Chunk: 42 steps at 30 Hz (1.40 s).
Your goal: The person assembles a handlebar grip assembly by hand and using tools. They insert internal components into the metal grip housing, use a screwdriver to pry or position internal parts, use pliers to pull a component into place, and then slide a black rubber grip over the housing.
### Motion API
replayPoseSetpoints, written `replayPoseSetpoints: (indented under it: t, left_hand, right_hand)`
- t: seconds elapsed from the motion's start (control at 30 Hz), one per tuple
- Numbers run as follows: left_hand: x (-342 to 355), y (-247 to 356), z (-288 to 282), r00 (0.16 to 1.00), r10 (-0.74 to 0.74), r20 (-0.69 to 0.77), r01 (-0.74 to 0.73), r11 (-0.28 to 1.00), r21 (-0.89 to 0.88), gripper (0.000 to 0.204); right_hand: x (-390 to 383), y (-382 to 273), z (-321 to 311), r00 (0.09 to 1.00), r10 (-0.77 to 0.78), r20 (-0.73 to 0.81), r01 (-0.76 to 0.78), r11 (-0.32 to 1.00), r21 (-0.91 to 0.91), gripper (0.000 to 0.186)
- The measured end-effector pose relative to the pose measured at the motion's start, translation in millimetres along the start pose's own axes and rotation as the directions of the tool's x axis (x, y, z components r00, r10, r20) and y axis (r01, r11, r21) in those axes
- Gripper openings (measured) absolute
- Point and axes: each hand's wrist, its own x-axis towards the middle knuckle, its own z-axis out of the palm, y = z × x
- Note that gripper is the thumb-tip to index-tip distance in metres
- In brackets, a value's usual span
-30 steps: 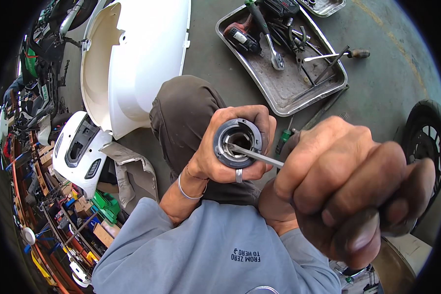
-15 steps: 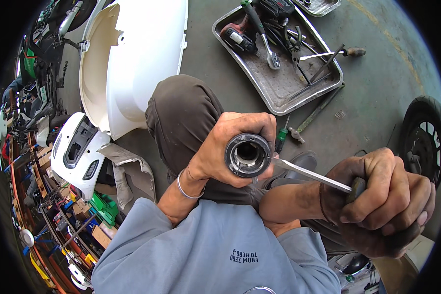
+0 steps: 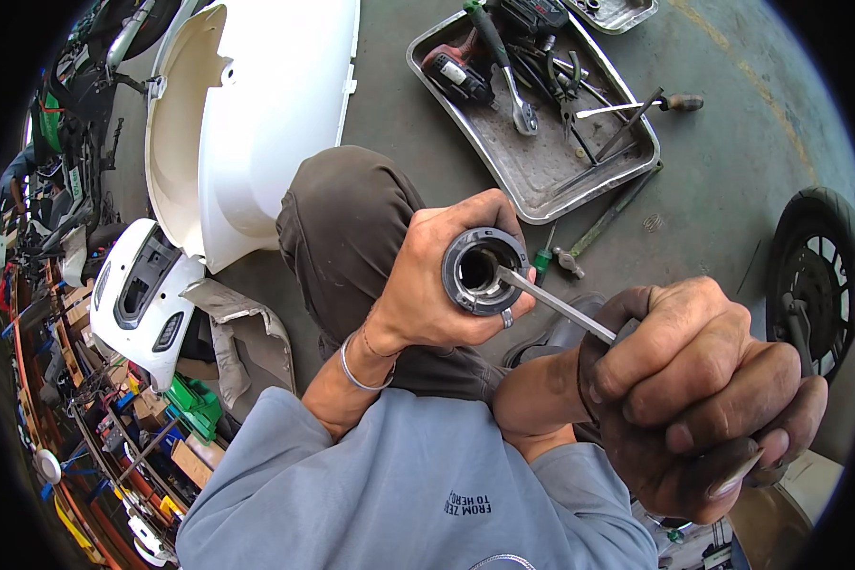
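My left hand (image 3: 423, 275) is wrapped around a black round tube (image 3: 457, 293), whose ringed open end faces up. Inside the opening a grey inner wall and a dark hollow show. A flat-bladed screwdriver (image 3: 568, 311) is gripped in my right hand (image 3: 708, 394), its handle hidden by the curled fingers. The blade slants leftward, and its tip lies at the right inner edge of the tube's mouth. How firmly the tip presses there I cannot tell. The rest of the tube is hidden below my left hand.
Beyond my knee lies a metal tray (image 3: 503, 171) with a ratchet (image 3: 522, 114), a power tool (image 3: 458, 76) and pliers. A hammer (image 3: 570, 261) rests beside it. White body panels (image 3: 275, 123) stand at left, a wheel (image 3: 812, 285) at right.
The screwdriver tip has moved from the tube's outer right side over the rim into its mouth. My right hand has shifted left, and the tube sits slightly higher.
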Motion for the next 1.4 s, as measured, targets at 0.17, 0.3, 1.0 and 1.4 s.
replayPoseSetpoints:
  t: [0.17,0.3,1.0,1.4]
  left_hand:
    - [1,0,2,0.992,-0.081,-0.094,0.095,0.984,0.151,0.029]
    - [2,1,7,0.988,-0.069,-0.140,0.100,0.968,0.232,0.028]
    - [4,13,13,0.948,-0.204,-0.243,0.234,0.967,0.099,0.034]
    - [2,16,-3,0.914,-0.198,-0.353,0.162,0.978,-0.130,0.041]
  right_hand:
    - [9,-12,-4,0.999,0.036,-0.019,-0.039,0.981,-0.192,0.023]
    - [30,-25,-15,0.982,0.153,-0.115,-0.191,0.808,-0.558,0.030]
    - [40,-3,-76,0.884,-0.094,-0.458,-0.303,0.630,-0.715,0.035]
    - [-54,30,-139,0.597,0.143,-0.790,-0.674,0.623,-0.397,0.022]
